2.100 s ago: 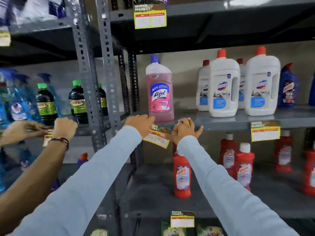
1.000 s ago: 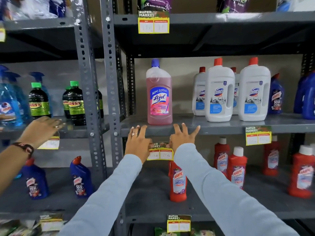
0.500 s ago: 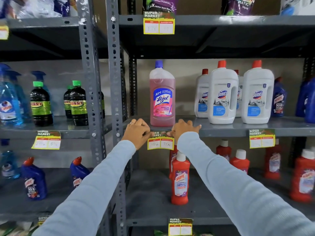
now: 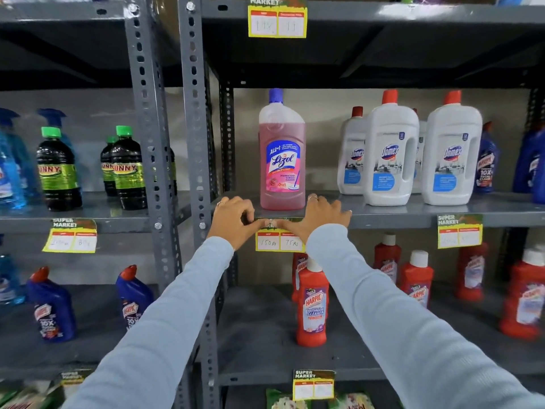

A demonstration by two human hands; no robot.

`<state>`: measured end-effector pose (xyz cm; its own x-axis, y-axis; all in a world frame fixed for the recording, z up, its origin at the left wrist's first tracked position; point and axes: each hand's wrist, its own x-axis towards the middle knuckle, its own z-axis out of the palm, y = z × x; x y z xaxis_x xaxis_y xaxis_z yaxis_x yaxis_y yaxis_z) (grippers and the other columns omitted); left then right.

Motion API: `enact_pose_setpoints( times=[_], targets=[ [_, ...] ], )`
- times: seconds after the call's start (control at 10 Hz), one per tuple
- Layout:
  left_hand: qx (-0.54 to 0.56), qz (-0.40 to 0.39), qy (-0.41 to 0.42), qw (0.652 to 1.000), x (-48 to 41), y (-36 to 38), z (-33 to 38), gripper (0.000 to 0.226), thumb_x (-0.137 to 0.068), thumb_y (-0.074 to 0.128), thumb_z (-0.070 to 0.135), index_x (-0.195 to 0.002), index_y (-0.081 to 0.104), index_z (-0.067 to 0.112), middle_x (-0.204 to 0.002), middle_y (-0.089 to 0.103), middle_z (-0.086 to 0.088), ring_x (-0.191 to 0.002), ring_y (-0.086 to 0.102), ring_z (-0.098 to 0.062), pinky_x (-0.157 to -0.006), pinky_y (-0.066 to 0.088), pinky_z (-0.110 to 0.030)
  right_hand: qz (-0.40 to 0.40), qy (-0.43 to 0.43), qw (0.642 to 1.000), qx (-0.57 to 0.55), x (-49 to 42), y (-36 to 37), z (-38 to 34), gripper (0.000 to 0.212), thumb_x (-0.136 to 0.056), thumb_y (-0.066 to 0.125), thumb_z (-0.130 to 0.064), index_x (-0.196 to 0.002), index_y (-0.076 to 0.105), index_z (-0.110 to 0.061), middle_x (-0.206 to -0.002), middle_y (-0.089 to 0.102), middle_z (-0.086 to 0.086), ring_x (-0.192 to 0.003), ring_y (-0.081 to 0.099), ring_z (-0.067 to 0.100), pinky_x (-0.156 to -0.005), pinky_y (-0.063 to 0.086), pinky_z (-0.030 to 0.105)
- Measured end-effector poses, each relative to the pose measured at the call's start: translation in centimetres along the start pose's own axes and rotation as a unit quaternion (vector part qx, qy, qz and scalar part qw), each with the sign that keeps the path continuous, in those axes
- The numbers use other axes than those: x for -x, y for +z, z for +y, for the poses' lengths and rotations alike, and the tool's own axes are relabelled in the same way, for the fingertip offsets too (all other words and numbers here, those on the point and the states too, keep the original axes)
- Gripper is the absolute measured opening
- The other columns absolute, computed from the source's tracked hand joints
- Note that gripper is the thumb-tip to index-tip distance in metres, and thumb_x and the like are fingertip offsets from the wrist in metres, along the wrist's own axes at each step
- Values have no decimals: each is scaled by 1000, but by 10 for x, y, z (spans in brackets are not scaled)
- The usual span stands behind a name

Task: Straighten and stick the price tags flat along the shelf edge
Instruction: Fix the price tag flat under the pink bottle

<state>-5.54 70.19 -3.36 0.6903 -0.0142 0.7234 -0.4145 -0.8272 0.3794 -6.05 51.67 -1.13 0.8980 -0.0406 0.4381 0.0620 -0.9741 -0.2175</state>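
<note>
While both hands work the middle tag, noted in order of size. Grey racking (image 4: 194,113), two bays, shelves stocked with cleaners. Middle shelf edge (image 4: 392,220) carrying the tags, presumably so prices sit under their goods. Pink bottle (image 4: 282,160) upright just behind the edge, directly above the tag in hand. Left hand (image 4: 233,221) and right hand (image 4: 317,218) side by side, fingers curled over the shelf lip, thumbs pressing the tag's top strip against the edge; neither pinching anything. Judged to be fixing the adhesive band flat. Tag (image 4: 279,239) level, price boxes hanging below the edge, top strip largely covered by thumbs. Bond therefore not verifiable. Right tag (image 4: 459,231) and left-bay tag (image 4: 70,237) untouched, the latter hanging slightly askew.
</note>
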Motion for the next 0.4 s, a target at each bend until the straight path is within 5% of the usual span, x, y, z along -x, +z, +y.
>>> enact_pose_setpoints(
  times=[0.2, 0.4],
  targets=[
    [45, 40, -2, 998, 1, 0, 2, 37, -71, 79, 23, -59, 44, 18, -73, 64, -9, -82, 57, -32, -72, 49, -44, -6, 11, 1000, -10, -7, 2, -11, 91, -69, 56, -73, -138, 34, -19, -138, 49, 5, -131, 39, 35, -107, 31, 60],
    [115, 19, -26, 993, 1, -7, 1, 29, -76, 72, 5, -67, 47, 17, -86, 69, -11, -87, 64, -21, -88, 50, -44, 38, 4, 989, -144, -11, -1, 21, 36, -75, 71, -47, -102, 61, -26, -110, 69, -3, -112, 58, 23, -98, 40, 39]
  ],
)
